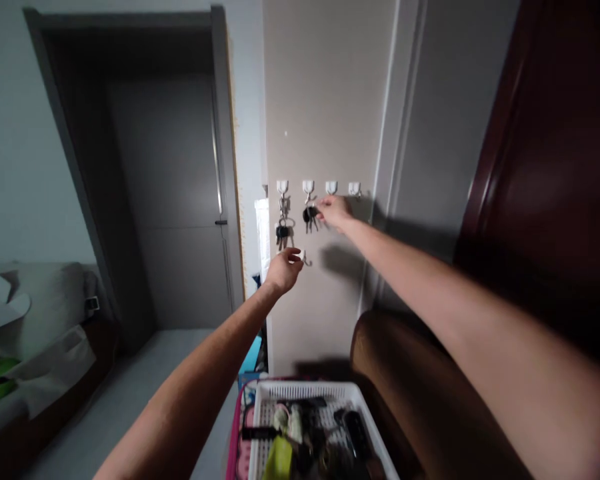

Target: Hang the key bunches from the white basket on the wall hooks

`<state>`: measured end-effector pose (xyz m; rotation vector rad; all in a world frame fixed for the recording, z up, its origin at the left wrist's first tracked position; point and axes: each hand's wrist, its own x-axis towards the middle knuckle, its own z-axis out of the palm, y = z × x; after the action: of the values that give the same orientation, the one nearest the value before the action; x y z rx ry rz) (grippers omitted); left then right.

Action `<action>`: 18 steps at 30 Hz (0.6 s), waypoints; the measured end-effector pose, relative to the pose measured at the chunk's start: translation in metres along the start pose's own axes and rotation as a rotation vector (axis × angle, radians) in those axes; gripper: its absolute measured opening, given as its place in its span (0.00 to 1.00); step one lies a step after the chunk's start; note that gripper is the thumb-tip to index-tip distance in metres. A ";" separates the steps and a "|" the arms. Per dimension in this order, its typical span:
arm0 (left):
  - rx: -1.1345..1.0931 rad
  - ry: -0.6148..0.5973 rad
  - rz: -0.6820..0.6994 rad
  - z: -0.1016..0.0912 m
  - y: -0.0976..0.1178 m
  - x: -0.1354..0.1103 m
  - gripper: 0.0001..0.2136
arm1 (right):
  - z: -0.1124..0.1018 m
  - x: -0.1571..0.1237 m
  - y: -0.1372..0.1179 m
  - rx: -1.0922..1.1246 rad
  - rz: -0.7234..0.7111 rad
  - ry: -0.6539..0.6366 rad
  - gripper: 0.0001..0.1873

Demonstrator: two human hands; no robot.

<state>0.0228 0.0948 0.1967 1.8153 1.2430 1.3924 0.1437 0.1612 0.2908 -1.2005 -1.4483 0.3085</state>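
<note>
A row of white adhesive hooks runs across the beige wall panel. From the second hook hangs a bunch of keys with a dark fob. My right hand pinches this bunch at its right side, just under the hook. Another key bunch hangs by a metal clasp from the leftmost hook. Below it, my left hand reaches up with fingers slightly apart, holding nothing I can see. Its fingertips are beside a lower single hook; whether they touch it, I cannot tell.
A white plastic basket of mixed small items stands below, over a pink-edged surface. Brown rounded furniture is at the right. A grey door is at left, near a sofa with things on it. A dark red panel rises at far right.
</note>
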 end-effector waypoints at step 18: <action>0.718 -0.585 0.077 0.048 -0.113 -0.193 0.13 | -0.015 -0.259 0.152 -0.575 -0.191 -1.122 0.08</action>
<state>0.0204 -0.0228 0.0009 2.5058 1.4361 0.3569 0.1793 0.0171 0.0293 -1.3800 -2.7458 0.4884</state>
